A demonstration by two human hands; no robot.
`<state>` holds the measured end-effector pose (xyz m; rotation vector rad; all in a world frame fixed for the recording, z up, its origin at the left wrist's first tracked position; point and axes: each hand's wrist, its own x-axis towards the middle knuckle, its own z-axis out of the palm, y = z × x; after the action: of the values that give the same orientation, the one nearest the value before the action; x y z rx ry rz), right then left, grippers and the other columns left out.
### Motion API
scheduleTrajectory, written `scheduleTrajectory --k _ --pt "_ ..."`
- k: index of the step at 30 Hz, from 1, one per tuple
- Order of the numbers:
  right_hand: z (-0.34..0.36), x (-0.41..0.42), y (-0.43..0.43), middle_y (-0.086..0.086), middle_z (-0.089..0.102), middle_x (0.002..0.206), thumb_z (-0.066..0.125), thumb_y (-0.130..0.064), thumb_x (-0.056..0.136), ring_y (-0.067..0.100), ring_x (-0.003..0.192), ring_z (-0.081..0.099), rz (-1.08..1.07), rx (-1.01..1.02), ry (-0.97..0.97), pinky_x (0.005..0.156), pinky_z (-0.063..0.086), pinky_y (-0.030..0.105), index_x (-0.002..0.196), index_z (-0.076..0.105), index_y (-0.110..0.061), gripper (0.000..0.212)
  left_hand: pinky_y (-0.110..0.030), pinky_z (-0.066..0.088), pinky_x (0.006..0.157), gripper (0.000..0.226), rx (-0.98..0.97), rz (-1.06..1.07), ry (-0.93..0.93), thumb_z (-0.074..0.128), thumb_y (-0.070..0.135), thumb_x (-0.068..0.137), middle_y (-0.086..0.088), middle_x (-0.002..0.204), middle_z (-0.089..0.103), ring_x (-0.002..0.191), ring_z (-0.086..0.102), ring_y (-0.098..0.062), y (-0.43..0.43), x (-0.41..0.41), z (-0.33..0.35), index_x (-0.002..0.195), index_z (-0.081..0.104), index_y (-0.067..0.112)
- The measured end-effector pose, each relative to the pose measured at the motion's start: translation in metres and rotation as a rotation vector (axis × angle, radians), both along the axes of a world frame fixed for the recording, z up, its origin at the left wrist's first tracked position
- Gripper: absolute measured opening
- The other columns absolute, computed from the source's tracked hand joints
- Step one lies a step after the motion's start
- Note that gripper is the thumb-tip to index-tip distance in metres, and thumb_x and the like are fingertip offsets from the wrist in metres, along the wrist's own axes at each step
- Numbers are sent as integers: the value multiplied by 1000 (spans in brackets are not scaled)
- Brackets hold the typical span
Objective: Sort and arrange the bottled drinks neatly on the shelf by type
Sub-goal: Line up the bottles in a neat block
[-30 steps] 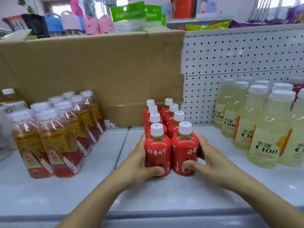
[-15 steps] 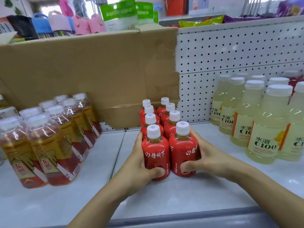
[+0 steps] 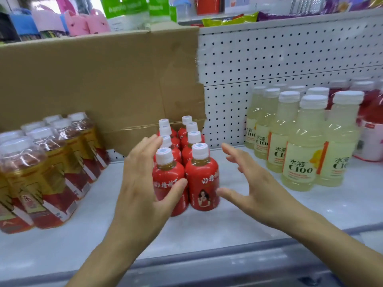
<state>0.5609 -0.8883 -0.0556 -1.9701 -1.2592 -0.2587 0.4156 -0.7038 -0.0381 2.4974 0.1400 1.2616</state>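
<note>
**Shelf stock: red-labelled drinks between two open hands**

1. Red-labelled bottles (image 3: 204, 179): small, clear plastic, white screw caps, amber drink showing at the neck. Eight pieces stand upright in two files of four, mid-shelf, running back to the rear panel. Only the front pair shows its full label. The six behind show caps and shoulders alone.

2. Left hand (image 3: 143, 183): fingers straight and together, holding nothing, raised at the left flank of the files. Its thumb crosses the front-left label and hides part of the lettering. Whether skin meets plastic cannot be told.

3. Right hand (image 3: 256, 189): fingers spread and straight, holding nothing, to the right of the files. The fingers are clear of the bottles. The thumb tip lies just beside the front-right label, contact uncertain. Both hands are slightly blurred.

4. Amber tea bottles with red-and-gold labels (image 3: 53, 175): larger, white caps, in files to the left, well apart from item 1. The nearest are cut off by the frame edge, and their label text is largely unreadable.

5. Pale yellow bottles marked "C100" (image 3: 300, 160): tall, white caps, grouped at right.

6. Pinkish-red bottles (image 3: 371, 108): far right, mostly hidden behind item 5 and cut off by the frame.

7. White shelf (image 3: 238, 216), grey front lip.

8. Brown cardboard sheet (image 3: 93, 79): torn right edge, covering the left part of the white pegboard panel (image 3: 290, 54).

9. Upper tier: pink and green packaged goods (image 3: 124, 11), tops cut off, kind unclear.
</note>
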Motion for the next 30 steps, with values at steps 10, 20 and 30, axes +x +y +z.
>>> scheduleTrajectory --k 10,20,30 --pt "4 73 -161 -2 59 121 70 -19 86 13 109 57 -150 343 -330 88 50 29 129 58 -13 45 -13 20 114 93 -211 -276 281 74 41 85 28 141 22 133 24 10 -163 111 -2 155 13 33" --pt "-10 181 -179 -14 52 138 72 -12 88 2 124 53 154 68 497 110 43 40 151 23 -29 81 -15 52 81 84 -681 -375 354 74 -8 82 6 127 56 104 62 7 -199 197 -24 132 28 41" --pt "-5 188 -173 -5 50 136 65 -1 91 -18 110 52 278 67 549 84 44 3 148 20 -26 77 -18 55 79 91 -805 -290 378 75 -4 83 5 123 66 105 67 -3 -197 206 -27 151 23 25"
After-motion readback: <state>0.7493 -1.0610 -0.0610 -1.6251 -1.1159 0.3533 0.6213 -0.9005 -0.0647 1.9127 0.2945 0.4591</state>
